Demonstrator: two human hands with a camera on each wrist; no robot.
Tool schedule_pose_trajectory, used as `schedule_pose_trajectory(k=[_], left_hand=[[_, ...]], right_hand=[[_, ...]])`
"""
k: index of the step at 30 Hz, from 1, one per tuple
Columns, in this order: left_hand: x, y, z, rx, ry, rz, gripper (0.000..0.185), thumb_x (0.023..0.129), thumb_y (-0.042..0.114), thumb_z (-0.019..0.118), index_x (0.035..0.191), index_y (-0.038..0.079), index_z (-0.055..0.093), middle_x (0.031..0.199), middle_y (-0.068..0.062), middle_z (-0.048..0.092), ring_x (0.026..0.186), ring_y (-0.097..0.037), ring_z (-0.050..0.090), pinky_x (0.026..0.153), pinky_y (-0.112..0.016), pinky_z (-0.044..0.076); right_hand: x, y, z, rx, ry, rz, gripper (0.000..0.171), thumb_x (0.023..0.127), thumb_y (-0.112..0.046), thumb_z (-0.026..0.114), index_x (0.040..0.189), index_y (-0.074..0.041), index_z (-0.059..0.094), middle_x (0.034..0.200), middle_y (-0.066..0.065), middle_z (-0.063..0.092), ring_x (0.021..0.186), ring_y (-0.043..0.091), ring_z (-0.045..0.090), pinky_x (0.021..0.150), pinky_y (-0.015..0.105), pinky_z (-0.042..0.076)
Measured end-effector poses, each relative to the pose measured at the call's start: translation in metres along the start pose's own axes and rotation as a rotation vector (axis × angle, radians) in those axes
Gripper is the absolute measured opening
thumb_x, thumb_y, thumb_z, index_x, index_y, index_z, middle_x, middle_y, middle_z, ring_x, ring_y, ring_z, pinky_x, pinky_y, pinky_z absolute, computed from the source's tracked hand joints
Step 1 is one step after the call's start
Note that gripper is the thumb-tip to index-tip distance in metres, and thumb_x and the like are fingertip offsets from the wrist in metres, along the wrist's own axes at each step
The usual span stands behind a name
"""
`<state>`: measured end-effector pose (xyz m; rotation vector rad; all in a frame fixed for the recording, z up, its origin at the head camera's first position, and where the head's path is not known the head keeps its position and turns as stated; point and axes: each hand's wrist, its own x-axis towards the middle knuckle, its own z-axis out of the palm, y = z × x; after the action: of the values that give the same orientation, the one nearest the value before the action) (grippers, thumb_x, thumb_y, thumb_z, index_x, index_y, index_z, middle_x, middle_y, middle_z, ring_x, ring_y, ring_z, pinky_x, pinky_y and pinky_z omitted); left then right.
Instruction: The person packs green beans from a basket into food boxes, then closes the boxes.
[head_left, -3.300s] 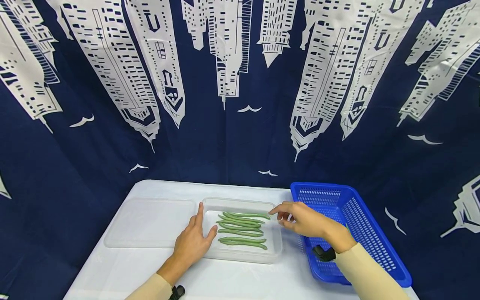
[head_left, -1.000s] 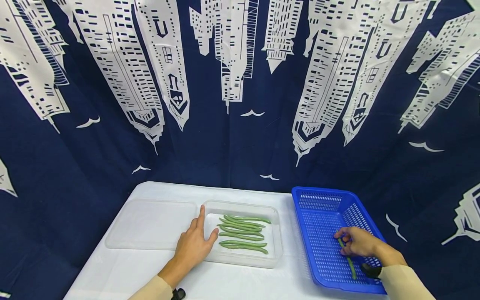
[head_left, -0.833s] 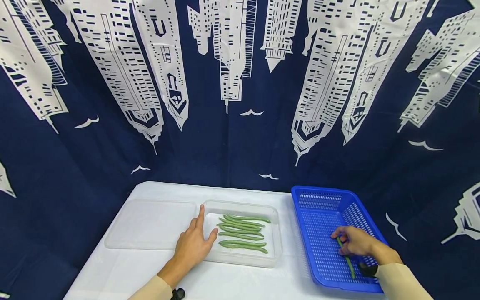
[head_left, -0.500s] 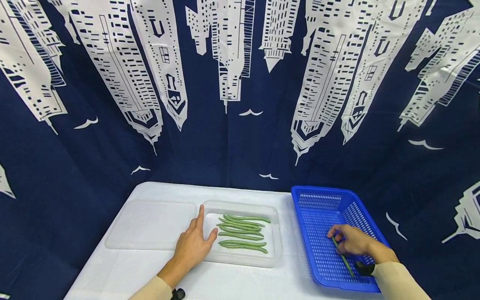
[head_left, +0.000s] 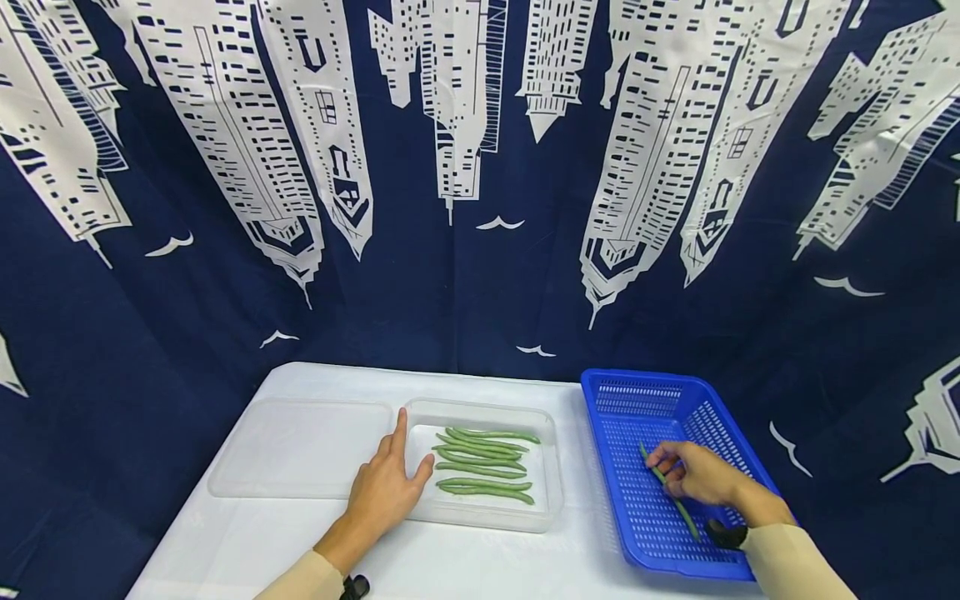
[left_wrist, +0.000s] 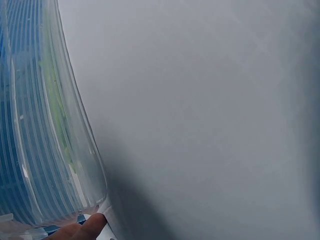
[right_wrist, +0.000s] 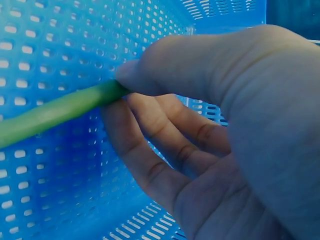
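- A single green bean [head_left: 667, 492] is pinched between the thumb and fingers of the right hand [head_left: 697, 473], inside the blue basket [head_left: 738, 467] at the right end of the table [head_left: 247, 542].
- In the right wrist view the bean [right_wrist: 55, 112] runs out of frame to the left; its far end is cut off.
- The left hand [head_left: 386, 487] lies flat with fingers straight against the left edge of a clear plastic box [head_left: 551, 467]; it grips nothing.
- Six or so more green beans [head_left: 483, 462] lie side by side in that box.
- A clear lid [head_left: 300, 446] lies just left of the box.
- The left wrist view is mostly blurred; only a fingertip [left_wrist: 82, 231] and the box wall show.
- No readable writing is visible.
- Compared with half a second ago, the bean has moved up and left in the basket; the left hand has stayed put.
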<state>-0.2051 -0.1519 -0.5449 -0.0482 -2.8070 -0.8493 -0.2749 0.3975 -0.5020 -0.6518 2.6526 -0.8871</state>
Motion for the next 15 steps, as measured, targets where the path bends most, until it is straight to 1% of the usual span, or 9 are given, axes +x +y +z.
schedule_pose_trajectory(k=[5, 11, 15], left_hand=[[-0.001, 0.000, -0.001, -0.002, -0.003, -0.004, 0.093, 0.115, 0.047, 0.068, 0.185, 0.004, 0.025, 0.151, -0.030, 0.071, 0.120, -0.050, 0.082, 0.097, -0.069, 0.064], [-0.001, 0.000, 0.000, -0.002, -0.001, -0.003, 0.093, 0.115, 0.047, 0.068, 0.185, 0.004, 0.025, 0.152, -0.030, 0.071, 0.121, -0.051, 0.082, 0.098, -0.069, 0.063], [-0.001, 0.000, 0.000, -0.002, 0.000, -0.002, 0.093, 0.115, 0.048, 0.067, 0.185, 0.004, 0.025, 0.152, -0.030, 0.071, 0.121, -0.051, 0.082, 0.099, -0.070, 0.063]], right_hand=[[0.001, -0.004, 0.002, -0.048, 0.029, -0.016, 0.031, 0.090, 0.012, 0.083, 0.119, -0.001, 0.078, 0.107, 0.008, 0.077, 0.093, 0.012, 0.069, 0.082, 0.028, 0.062], [0.004, -0.014, 0.002, -0.096, 0.056, -0.029, 0.033, 0.089, 0.011, 0.082, 0.119, -0.004, 0.082, 0.108, 0.004, 0.080, 0.095, 0.010, 0.071, 0.084, 0.031, 0.064], [0.006, -0.022, 0.001, -0.122, 0.070, -0.050, 0.034, 0.089, 0.010, 0.082, 0.120, -0.005, 0.082, 0.109, 0.003, 0.081, 0.094, 0.018, 0.074, 0.087, 0.036, 0.065]])
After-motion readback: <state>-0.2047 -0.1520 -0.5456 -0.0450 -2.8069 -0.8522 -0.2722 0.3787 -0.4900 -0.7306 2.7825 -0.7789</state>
